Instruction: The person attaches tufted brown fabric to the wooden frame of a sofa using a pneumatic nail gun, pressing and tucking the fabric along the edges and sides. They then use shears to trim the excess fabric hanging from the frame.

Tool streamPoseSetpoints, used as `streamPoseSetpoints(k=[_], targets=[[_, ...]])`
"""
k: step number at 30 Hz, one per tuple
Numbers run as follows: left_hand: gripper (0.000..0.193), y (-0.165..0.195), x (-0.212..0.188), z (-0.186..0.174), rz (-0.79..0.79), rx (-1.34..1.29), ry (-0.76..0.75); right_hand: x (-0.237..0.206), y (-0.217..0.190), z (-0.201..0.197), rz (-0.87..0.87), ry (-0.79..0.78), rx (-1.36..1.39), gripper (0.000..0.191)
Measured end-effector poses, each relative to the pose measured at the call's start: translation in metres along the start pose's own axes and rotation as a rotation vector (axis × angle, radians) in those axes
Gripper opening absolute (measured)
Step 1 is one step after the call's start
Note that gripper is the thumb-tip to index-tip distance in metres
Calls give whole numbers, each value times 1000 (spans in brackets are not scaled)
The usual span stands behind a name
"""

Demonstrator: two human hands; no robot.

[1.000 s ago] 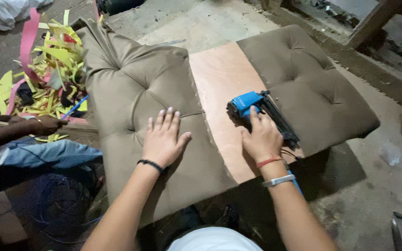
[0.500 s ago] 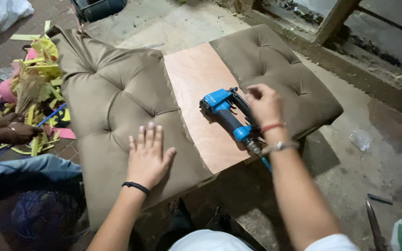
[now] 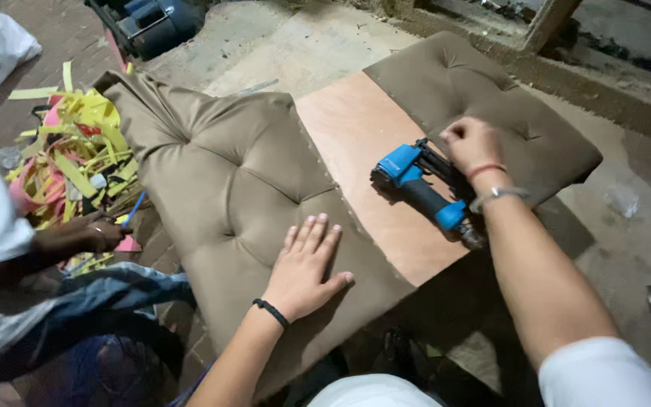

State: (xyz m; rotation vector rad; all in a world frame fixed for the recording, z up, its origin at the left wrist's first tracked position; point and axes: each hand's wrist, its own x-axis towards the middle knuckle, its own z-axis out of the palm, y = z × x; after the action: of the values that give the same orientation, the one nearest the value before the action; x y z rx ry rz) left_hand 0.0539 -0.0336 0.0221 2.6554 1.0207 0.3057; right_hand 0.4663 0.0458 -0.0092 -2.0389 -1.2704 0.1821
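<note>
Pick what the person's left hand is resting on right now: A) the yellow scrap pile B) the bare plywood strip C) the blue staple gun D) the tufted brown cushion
D: the left hand lies flat, fingers spread, on the tufted brown cushion, just beside the bare plywood strip; the blue staple gun lies on that strip next to the right hand.

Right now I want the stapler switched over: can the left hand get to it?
Probably yes. The left hand lies flat on the cushion, and only bare board separates it from the stapler; the right hand sits at its far side.
</note>
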Motion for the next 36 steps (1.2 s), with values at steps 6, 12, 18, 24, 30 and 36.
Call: streamPoseSetpoints(k=[6, 12, 18, 24, 30, 36], targets=[[50, -49, 37, -27, -11, -482, 11, -132, -92, 37, 18, -146, 654, 19], [30, -52, 49, -5, -87, -1096, 44, -209, -152, 88, 386, -295, 992, 27], [17, -64, 43, -8, -134, -941, 32, -215, -143, 85, 198, -311, 856, 34], [16, -60, 36, -13, -137, -1028, -38, -228, -148, 82, 306, -196, 778, 36], [15, -62, 24, -9, -83, -967, -10, -231, -148, 75, 426, -124, 873, 32], [22, -58, 16, -8, -30, -895, -24, -248, -151, 68, 324, -129, 840, 23]])
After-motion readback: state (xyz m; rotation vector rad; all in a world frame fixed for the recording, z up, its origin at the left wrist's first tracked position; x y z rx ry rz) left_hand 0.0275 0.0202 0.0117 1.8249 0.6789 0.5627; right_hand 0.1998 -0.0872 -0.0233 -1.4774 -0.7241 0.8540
